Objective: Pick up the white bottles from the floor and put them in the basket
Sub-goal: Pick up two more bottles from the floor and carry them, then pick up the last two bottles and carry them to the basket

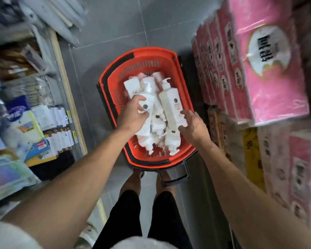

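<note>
The left hand (131,114) is seen closed around a white pump bottle (149,99), which is pinched between the thumb and the curled fingers. The right hand (194,126) is laid with loosely spread fingers against the lower end of a second pump bottle (170,103); whether that bottle is gripped or only touched cannot be told. Both bottles are held above a heap of white bottles (171,137), which are piled lengthwise and crosswise inside the red basket (138,54). The basket is set on the grey tiled floor (115,29), just ahead of the person's feet. Stacked pink packs (269,72) are found just beside it on the right, and shelves of packaged goods (25,123) on the left, blurred.
</note>
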